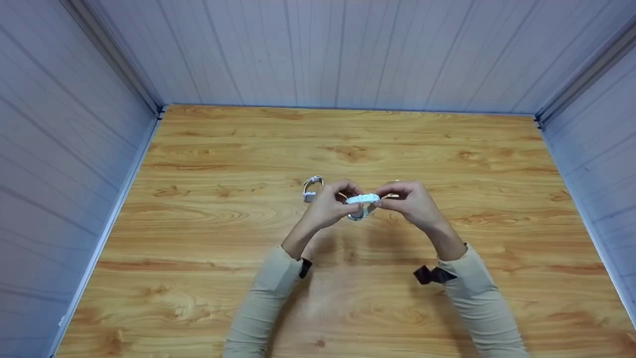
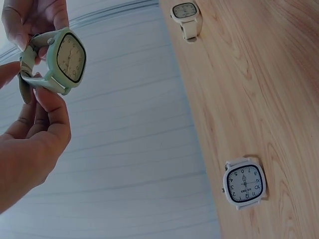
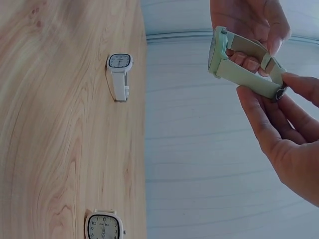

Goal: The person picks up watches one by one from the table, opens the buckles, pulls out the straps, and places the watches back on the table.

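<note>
Pale-green square wristwatch [image 2: 71,58]: left hand [image 1: 329,205] and right hand [image 1: 411,203] pinch its strap [image 3: 246,77], likely for stability (two-point hold). White square wristwatch [image 1: 310,197] sits left.

I see pale green watch [image 2: 54,60], rounded-square case, black-ringed dial [image 2: 71,57], strap [image 3: 244,78] bent into loop, buckle [image 3: 281,93] dark. Can't tell if fastened. Watch tilted in midair, between left hand [image 1: 332,204] and right hand [image 1: 411,203].

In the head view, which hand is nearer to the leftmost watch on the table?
The left. The left hand is just right of the leftmost watch; the right hand is farther right, past the held watch.
</note>
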`<state>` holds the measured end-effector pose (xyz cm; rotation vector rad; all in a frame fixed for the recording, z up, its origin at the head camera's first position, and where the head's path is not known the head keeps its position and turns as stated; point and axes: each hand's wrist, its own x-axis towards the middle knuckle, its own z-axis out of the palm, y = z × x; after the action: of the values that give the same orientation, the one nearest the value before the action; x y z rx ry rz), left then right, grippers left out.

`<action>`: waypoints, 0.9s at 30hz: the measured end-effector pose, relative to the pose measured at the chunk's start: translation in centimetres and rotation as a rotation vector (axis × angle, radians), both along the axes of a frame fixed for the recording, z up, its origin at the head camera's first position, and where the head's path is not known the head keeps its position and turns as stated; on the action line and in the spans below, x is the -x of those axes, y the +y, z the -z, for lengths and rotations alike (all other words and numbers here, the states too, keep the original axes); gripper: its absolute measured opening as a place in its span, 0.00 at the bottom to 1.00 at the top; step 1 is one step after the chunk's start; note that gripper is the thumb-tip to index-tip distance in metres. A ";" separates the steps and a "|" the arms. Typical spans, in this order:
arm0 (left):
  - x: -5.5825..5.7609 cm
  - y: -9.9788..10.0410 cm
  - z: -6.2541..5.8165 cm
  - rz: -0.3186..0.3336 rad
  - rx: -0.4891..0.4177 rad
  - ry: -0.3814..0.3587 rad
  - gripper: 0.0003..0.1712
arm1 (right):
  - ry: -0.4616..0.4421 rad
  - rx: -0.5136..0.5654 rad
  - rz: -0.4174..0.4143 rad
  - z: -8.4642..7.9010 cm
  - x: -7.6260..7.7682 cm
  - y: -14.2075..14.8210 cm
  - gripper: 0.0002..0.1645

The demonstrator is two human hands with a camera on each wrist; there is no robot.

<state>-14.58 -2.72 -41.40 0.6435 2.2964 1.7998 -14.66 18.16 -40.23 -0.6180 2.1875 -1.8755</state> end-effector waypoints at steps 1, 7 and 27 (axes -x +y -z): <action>0.0 0.0 0.0 0.000 0.000 -0.002 0.08 | 0.009 0.007 0.000 0.0 0.0 0.0 0.12; 0.0 0.0 0.1 0.005 0.011 0.000 0.08 | 0.038 0.026 0.019 0.0 -0.3 -0.1 0.10; 0.0 -0.8 0.5 0.008 0.036 -0.033 0.09 | 0.014 0.068 0.057 0.4 -0.3 -0.2 0.10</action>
<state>-14.60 -3.51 -41.86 0.6125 2.2960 1.7482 -14.33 17.98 -40.58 -0.5884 2.1800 -1.9871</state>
